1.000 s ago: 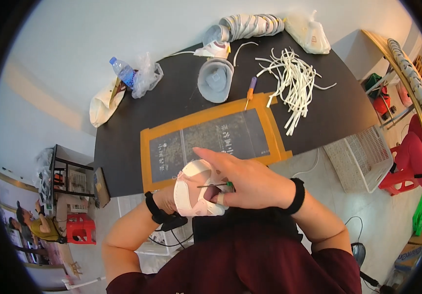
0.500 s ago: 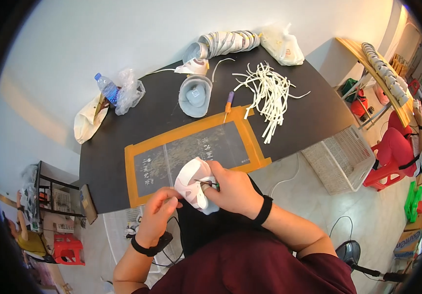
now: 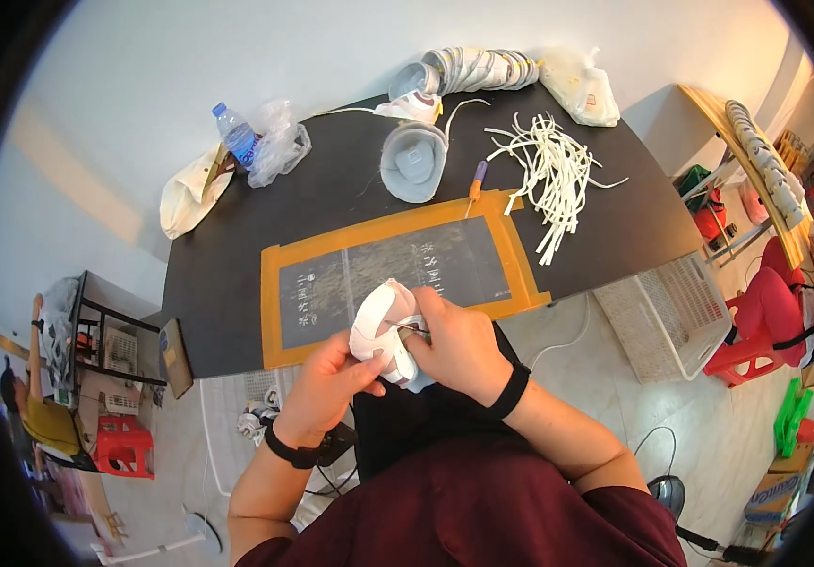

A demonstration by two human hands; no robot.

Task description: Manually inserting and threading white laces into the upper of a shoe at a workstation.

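A white and pale pink curved fabric piece (image 3: pixel 374 317) with dark patches is held up over the near edge of the table. My left hand (image 3: pixel 333 380) pinches its lower left side between thumb and fingers. On the other side my right hand (image 3: pixel 463 348) is closed, gripping a thin dark metal tool (image 3: pixel 411 328) whose tip lies against the piece; its exact kind is hard to make out. Beneath the hands is a dark printed sheet (image 3: pixel 397 274) framed with orange-brown tape.
Farther back lie a grey cup-shaped piece (image 3: pixel 413 161), a screwdriver-like tool (image 3: pixel 478 181), white strips (image 3: pixel 558 180) and a row of nested cup-shaped pieces (image 3: pixel 482 69). A bottle (image 3: pixel 235 132) and plastic bag (image 3: pixel 279 146) stand left. A crate (image 3: pixel 662 312) sits beside the table's right edge.
My left hand has closed in and taken hold of the fabric piece, which it was beside before. The view has shifted, so the tabletop sits farther right in it.
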